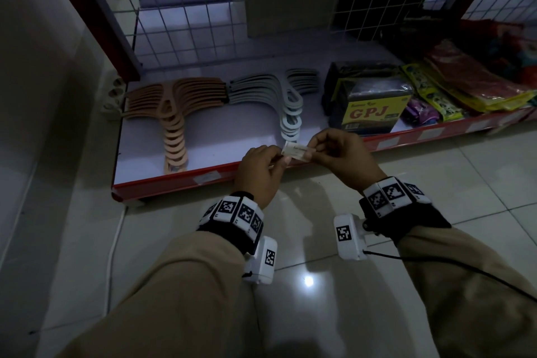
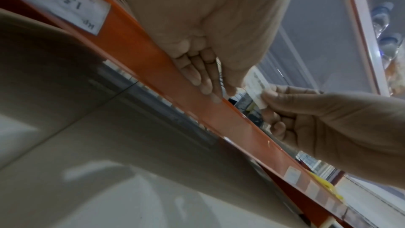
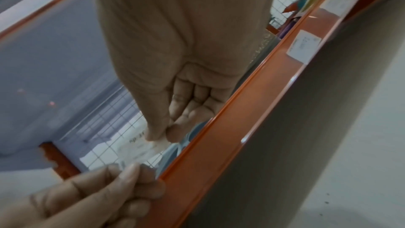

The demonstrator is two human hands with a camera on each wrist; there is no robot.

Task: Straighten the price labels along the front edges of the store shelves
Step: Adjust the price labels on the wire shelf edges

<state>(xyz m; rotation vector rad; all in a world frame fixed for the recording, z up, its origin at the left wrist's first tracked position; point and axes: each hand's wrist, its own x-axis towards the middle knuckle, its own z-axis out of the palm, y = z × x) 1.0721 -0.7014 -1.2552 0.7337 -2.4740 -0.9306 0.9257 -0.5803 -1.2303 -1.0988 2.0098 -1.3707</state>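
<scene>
Both hands up at the shelf lip now: left hand [image 1: 258,171] and right hand [image 1: 340,151] each pinch an end of one label [image 1: 297,150], held loose just above the red rail [image 1: 174,184]. Risk here, I'd say: uneven pull creases or tears it, or it seats crooked. Readable: "GPJ" on the yellow pack [image 1: 373,116]; "1.500" on the neighbouring tag [image 2: 63,1].

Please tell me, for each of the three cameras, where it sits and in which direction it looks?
Head: on the head, looking down at the shelf; both hands and sleeves show.
Left wrist: under the left hand, looking along the red shelf edge.
Right wrist: under the right hand, looking along that edge the opposite way.
All three share the price label, pinched by both hands.
</scene>
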